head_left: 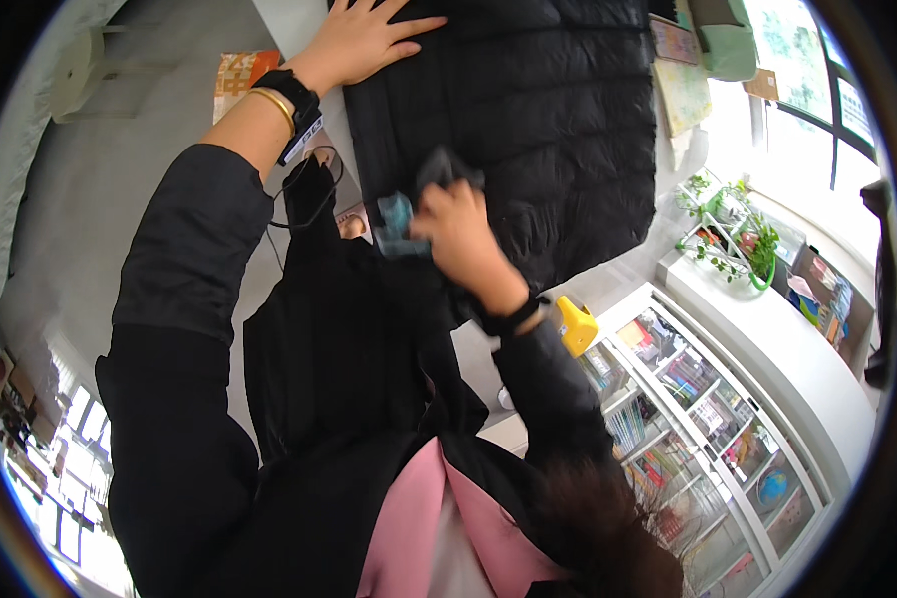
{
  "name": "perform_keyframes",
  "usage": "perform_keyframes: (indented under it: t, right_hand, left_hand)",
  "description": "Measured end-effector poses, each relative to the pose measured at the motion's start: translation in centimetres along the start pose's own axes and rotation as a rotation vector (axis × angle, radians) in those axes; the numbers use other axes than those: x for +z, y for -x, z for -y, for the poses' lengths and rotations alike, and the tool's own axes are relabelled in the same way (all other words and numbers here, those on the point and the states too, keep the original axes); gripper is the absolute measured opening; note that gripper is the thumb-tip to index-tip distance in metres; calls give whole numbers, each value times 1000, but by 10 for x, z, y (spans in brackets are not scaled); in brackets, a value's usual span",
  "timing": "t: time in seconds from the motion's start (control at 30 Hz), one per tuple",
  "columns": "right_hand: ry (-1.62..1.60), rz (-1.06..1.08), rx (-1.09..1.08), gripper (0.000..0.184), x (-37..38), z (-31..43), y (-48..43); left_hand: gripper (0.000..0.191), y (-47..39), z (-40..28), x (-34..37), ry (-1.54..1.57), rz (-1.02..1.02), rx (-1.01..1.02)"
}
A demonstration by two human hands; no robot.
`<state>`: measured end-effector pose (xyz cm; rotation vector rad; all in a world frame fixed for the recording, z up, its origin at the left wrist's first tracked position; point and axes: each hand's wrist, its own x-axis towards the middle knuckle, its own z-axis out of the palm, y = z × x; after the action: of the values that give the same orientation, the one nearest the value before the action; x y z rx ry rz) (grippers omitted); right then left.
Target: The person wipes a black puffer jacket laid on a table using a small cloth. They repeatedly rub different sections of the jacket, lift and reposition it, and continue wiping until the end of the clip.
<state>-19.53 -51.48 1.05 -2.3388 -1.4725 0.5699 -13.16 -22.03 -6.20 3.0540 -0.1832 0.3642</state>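
A black quilted padded item (pixel 560 127), perhaps a jacket or quilt, lies spread before me. My left hand (pixel 366 39) rests on its upper left part, palm down with the fingers apart. Over its lower left part, my right hand (pixel 460 235) is blurred, with its fingers bent. Beside those fingers is a bluish, see-through thing (pixel 396 220), possibly plastic or cloth. A dark, filmy thing (pixel 447 168) shows just above the same fingers. Whether the right hand grips either of them cannot be told.
An orange and white bag (pixel 243 78) and a thin black cable (pixel 306 224) are at the left. To the right stand a yellow plastic object (pixel 577 326), a glass-fronted cabinet (pixel 688 404) with books, and a plant rack (pixel 740 232) on a white ledge by the window.
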Motion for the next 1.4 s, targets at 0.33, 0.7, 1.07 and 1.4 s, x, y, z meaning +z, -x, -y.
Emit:
perform_keyframes:
  t: [0.33, 0.7, 1.07, 1.4]
  right_hand:
    - [187, 474, 654, 20, 42, -3, 276]
    - [-1251, -718, 904, 51, -56, -3, 273]
    - [-1027, -619, 571, 82, -84, -111, 93]
    - [-840, -721, 841, 47, -28, -161, 144]
  left_hand:
    - [53, -4, -25, -30, 51, 4, -60]
    - [63, 37, -174, -42, 308, 153, -34]
    - [65, 65, -235, -78, 609, 731, 216]
    - [25, 21, -4, -83, 634, -324, -276]
